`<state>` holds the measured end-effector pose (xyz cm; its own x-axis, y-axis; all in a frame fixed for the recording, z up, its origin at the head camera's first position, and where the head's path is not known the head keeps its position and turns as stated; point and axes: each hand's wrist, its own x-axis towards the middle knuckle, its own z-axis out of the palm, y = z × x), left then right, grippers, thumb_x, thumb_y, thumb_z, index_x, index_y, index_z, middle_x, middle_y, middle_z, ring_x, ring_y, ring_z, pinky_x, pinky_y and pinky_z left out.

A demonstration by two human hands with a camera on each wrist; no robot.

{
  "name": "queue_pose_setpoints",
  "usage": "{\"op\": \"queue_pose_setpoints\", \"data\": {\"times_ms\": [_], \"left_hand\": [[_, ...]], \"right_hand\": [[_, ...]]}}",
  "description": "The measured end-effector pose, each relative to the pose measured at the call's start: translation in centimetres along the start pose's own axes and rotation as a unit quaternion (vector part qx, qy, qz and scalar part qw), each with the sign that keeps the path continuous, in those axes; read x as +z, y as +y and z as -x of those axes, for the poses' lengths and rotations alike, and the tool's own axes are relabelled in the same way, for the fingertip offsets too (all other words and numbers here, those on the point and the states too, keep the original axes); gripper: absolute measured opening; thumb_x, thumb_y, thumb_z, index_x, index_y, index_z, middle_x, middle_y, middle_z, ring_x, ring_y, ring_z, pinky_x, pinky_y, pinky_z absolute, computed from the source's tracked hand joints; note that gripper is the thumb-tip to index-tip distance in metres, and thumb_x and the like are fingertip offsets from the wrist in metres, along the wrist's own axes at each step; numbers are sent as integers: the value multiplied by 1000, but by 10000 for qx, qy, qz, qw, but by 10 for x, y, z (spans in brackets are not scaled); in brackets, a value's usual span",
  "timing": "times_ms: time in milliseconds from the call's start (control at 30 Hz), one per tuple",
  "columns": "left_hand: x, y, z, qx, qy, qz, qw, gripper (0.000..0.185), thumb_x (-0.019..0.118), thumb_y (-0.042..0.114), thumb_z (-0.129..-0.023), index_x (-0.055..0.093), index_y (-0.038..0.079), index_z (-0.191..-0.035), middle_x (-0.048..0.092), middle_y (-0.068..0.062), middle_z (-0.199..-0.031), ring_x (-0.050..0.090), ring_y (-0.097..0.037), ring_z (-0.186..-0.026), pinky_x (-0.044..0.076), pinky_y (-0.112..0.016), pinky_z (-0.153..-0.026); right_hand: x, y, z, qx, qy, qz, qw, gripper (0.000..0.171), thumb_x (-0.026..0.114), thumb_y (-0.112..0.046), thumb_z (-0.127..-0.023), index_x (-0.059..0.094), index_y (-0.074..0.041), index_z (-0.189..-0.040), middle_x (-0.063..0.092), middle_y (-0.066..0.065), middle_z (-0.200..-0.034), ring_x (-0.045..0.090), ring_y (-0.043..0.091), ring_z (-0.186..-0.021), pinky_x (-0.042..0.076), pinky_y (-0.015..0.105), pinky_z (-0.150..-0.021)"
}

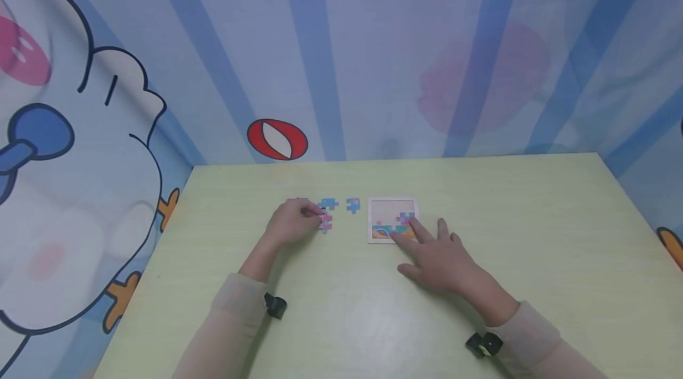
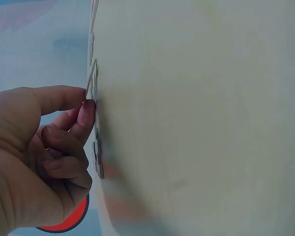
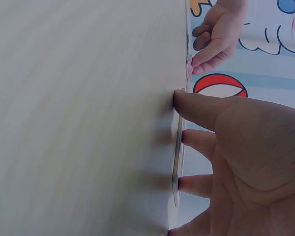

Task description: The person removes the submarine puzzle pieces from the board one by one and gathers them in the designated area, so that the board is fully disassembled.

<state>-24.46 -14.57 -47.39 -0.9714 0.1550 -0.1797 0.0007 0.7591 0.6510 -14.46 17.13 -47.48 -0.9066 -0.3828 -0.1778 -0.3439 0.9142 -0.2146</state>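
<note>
My left hand [image 1: 292, 222] pinches a pink and blue jigsaw piece [image 1: 325, 223] between thumb and finger; the left wrist view shows it edge-on and tilted at the fingertips. Two blue jigsaw pieces lie close by: one piece [image 1: 329, 203] just beyond the fingers, another piece [image 1: 353, 205] a little to the right. My right hand [image 1: 440, 254] is spread, its fingertips touching the lower part of a white-framed puzzle tray [image 1: 369, 213]. Inside the tray, an orange and teal row [image 1: 381, 232] fills the bottom, with a pink and blue piece [image 1: 404, 217] above it at the right.
The pale wooden table [image 1: 341, 308] reaches back to a blue striped cloth wall [image 1: 373, 70] with printed cartoon figures. A small black device [image 1: 275, 305] sits at the left wrist, and another black device [image 1: 484, 344] at the right.
</note>
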Motion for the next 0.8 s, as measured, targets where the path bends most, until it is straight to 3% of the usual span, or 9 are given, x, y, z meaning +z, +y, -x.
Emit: {"op": "queue_pose_setpoints", "data": {"times_ms": [433,800], "left_hand": [[2,0,-3,67,82,-205,9997,19,74,25,-96,77,14,-111,70,-4,-106,60,-26,-103,50,-47,-93],[5,13,-3,353,43,15,9994,17,76,26,-95,77,14,-107,72,4,-92,63,-20,-88,48,-38,-79]], "right_hand": [[-3,-1,1,-1,25,-35,10000,64,59,-52,-102,44,-28,-159,28,19,-167,22,73,-138,33,78,-101],[-1,-2,1,58,48,-33,10000,65,60,-52,-101,44,-28,-159,28,20,-167,22,72,-138,33,78,-102]]}}
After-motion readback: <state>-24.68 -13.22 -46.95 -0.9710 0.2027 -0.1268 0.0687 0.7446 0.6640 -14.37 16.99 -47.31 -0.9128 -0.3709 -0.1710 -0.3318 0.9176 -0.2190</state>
